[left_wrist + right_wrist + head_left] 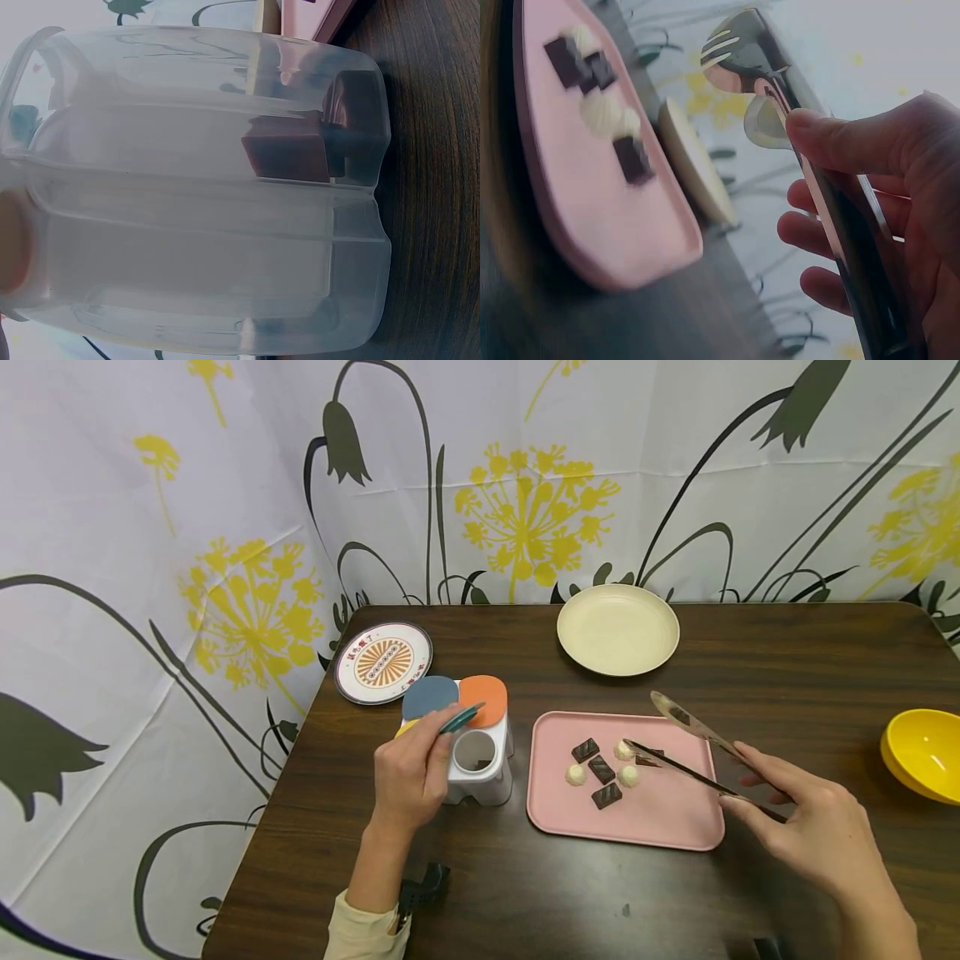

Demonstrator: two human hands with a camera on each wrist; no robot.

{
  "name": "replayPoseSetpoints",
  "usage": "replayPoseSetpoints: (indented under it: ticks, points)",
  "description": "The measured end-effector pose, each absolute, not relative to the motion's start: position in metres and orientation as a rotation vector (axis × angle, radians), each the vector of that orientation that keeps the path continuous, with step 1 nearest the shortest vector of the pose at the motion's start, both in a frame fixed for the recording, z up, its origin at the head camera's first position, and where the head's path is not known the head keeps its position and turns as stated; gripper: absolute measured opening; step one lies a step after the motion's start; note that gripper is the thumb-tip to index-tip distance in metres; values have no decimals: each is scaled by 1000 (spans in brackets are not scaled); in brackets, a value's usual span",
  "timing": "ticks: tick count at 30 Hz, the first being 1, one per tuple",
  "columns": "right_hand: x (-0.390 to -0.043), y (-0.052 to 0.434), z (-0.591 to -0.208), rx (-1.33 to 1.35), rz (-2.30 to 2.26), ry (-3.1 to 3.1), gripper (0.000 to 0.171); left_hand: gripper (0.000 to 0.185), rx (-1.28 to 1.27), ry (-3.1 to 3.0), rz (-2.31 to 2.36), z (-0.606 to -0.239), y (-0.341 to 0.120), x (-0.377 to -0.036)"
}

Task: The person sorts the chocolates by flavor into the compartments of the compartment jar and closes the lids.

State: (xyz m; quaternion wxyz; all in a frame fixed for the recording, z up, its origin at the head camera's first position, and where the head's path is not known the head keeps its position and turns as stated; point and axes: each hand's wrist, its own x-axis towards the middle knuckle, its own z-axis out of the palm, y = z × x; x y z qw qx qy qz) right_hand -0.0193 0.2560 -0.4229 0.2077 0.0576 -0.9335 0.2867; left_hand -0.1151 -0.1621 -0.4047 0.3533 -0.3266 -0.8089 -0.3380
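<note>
Tongs (693,747) held in right hand (813,831), open over tray (660,827) w/ chocolates (600,768); left hand (412,777) pinches lid (459,718) up off container (480,768). Next prob: close tongs on a piece.

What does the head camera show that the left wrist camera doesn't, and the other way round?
Only the head view shows the left hand lifting a teal lid, the right hand holding metal tongs over the pink tray of chocolates, the cream plate and the yellow bowl. Only the left wrist view shows, through the clear side wall, a brown chocolate piece lying inside. Both show the divided container standing on the dark wooden table.
</note>
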Motion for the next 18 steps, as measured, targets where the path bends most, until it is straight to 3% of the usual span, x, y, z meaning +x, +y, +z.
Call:
replayPoseSetpoints:
  ticks: [18]
  points:
    - [3,290,-444,-806,750,-2789,77,32,-847,-2097,-877,-405,-162,-115]
